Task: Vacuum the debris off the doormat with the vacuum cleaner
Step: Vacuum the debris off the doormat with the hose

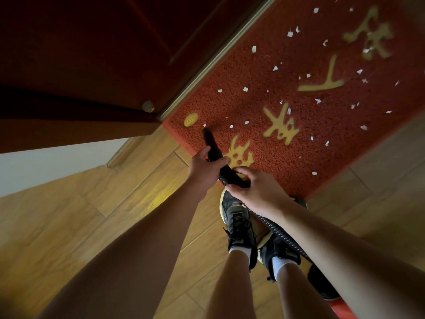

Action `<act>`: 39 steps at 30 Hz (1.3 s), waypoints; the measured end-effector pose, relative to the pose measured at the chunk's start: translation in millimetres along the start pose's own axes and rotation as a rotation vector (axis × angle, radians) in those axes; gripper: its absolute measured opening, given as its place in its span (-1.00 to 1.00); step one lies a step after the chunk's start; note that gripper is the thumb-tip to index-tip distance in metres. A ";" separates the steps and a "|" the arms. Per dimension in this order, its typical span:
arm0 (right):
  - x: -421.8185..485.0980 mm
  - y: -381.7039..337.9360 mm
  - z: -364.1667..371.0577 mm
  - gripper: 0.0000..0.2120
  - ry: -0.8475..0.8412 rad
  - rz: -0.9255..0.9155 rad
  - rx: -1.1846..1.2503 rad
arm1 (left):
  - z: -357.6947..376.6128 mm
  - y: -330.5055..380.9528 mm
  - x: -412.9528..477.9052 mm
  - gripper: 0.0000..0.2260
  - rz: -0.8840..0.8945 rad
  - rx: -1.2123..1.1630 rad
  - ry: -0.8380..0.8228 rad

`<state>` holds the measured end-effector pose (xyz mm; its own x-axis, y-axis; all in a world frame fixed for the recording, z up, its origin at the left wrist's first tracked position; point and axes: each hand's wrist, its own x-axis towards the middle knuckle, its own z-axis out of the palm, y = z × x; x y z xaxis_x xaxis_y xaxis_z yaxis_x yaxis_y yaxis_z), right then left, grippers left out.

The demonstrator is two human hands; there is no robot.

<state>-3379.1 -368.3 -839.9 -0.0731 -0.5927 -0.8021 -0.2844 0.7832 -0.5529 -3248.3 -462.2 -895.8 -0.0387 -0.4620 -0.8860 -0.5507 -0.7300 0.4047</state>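
Listing hazards, item by item; left hand (203, 168): fingers curled round the black nozzle (210, 143) at mid-length; right hand (255, 187): curled round the joint where the nozzle meets the ribbed hose (279, 234); nozzle tip: at the near left corner of the red doormat (299, 139), just beside one white paper scrap (204, 124) and near a yellow oval mark (190, 119); debris (289, 33): many white scraps across the mat, most well apart from the tip, toward the far end; job judged barely begun.

Risks, as judged: the narrow tip may miss scraps unless passes overlap; the coarse pile may hold flakes against a light skim; a fast sweep may flick light scraps onto the wooden floor (115, 215); the hose crosses the shoes (238, 217), so a step forward may snag it or tug the dark body (322, 288) half hidden under the right arm, presumably the vacuum cleaner; suction may lift the mat edge by the door (92, 54).
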 end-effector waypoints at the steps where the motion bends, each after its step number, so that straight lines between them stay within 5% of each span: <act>1: 1.1 -0.7 -0.4 -0.39 -0.001 0.000 -0.006 | -0.4 0.8 1.4 0.04 -0.001 -0.001 0.006; 21: 12.0 6.2 8.5 -0.46 0.001 -0.040 -0.011 | -3.4 -9.5 22.7 -0.28 0.007 0.068 -0.010; 29: 6.9 12.3 2.1 -0.42 0.021 -0.029 -0.017 | 7.0 -4.1 14.9 0.01 0.019 0.019 0.015; 39: -19.3 13.4 -11.9 -0.56 0.041 -0.022 0.034 | 25.9 -9.5 1.7 -0.01 0.012 0.003 0.009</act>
<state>-3392.9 -348.6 -829.2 -0.1068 -0.6167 -0.7799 -0.2540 0.7753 -0.5783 -3264.7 -443.0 -906.9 -0.0377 -0.4751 -0.8791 -0.5528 -0.7229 0.4145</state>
